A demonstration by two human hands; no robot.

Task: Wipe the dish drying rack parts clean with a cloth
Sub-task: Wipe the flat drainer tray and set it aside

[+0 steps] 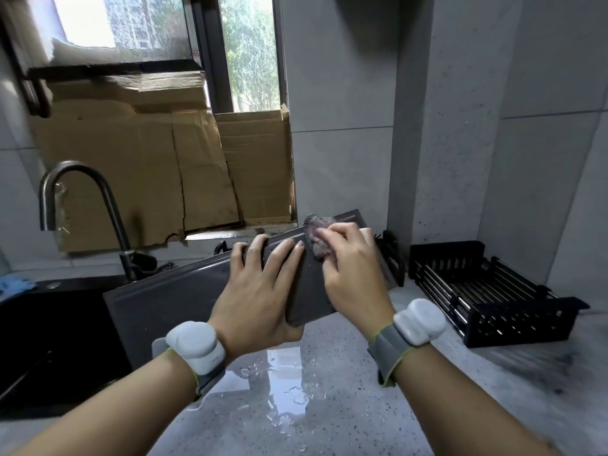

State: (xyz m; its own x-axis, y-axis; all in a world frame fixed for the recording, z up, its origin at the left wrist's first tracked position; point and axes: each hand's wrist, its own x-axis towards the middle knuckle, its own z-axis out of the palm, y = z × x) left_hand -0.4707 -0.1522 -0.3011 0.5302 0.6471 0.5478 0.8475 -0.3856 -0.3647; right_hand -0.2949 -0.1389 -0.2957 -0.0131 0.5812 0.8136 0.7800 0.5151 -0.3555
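Both hands worked a dark tray (184, 301) tilted above the wet counter (329, 406): left hand (260, 291) gripped its near edge, fingers spread, right hand (352, 268) pressed a cloth (316, 238) onto it, beside the black rack (487, 291), faucet (82, 209) and cardboard (148, 176) behind.

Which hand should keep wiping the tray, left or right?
Right. The right hand already presses the cloth on the tray, near its far end. The left hand grips the tray's near edge, steadying it.
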